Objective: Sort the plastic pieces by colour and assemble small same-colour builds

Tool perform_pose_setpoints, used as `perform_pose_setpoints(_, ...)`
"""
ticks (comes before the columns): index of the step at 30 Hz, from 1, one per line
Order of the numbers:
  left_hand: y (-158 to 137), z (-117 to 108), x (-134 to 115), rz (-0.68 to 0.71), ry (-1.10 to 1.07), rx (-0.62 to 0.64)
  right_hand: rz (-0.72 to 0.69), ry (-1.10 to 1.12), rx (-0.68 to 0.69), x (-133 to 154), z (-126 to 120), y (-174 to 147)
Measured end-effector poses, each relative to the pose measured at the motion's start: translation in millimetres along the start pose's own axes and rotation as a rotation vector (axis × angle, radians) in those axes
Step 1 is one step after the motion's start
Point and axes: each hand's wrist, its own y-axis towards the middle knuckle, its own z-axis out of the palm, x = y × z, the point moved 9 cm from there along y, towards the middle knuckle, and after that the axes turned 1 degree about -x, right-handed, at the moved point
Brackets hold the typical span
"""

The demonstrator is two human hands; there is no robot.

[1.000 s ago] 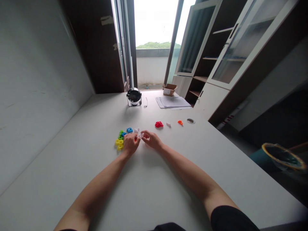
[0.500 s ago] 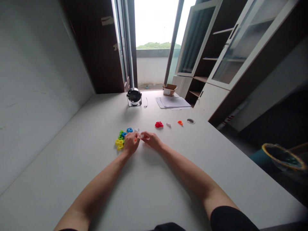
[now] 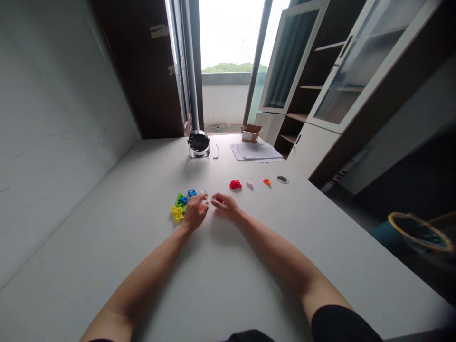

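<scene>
Head view: both hands are held over the white table [image 3: 221, 270], close together, with a small white piece [image 3: 209, 200] between their fingertips; on the left hand [image 3: 205, 201], the thumb and forefinger are bent toward each other, with white plastic seen between the tips; whether it is pinched firmly cannot be told. On the right hand [image 3: 213, 200], the fingers are curled in toward the thumb at the far end of the same piece; whether they are clamped on it cannot be told, as the tips are too small.

Beside the left hand, yellow pieces [image 3: 177, 212], green pieces [image 3: 178, 200] and blue pieces [image 3: 191, 192] are gathered in a loose cluster, partly covered by that hand; farther right, a red piece [image 3: 235, 184], a pale piece [image 3: 250, 184] and an orange piece [image 3: 267, 181] are spaced apart in a row. Toward the far edge, a round lamp [image 3: 198, 143], papers [image 3: 258, 151] and an opened cardboard box [image 3: 251, 135] are set out.
</scene>
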Motion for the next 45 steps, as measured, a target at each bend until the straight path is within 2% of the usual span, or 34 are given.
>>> perform_pose_setpoints(8, 1, -1, -3, -0.002, 0.025, 0.027, 0.059, 0.140, 0.049, -3, 3, 1)
perform_pose_setpoints(16, 1, 0, -12, -0.008, 0.041, 0.085, 0.095, 0.076, 0.035, -9, 2, 2)
perform_pose_setpoints(22, 0, -1, -16, 0.025, 0.036, 0.073, 0.101, 0.054, 0.017, -12, 2, 1)
perform_pose_setpoints(31, 2, -2, -6, -0.040, 0.069, 0.069, 0.053, 0.249, 0.032, -4, 4, 0)
perform_pose_setpoints(36, 2, -5, -1, -0.083, 0.076, 0.042, 0.005, 0.204, 0.037, -3, 5, -1)
perform_pose_setpoints(45, 2, -4, 2, -0.102, 0.104, 0.053, 0.009, 0.113, 0.065, -3, 6, -1)
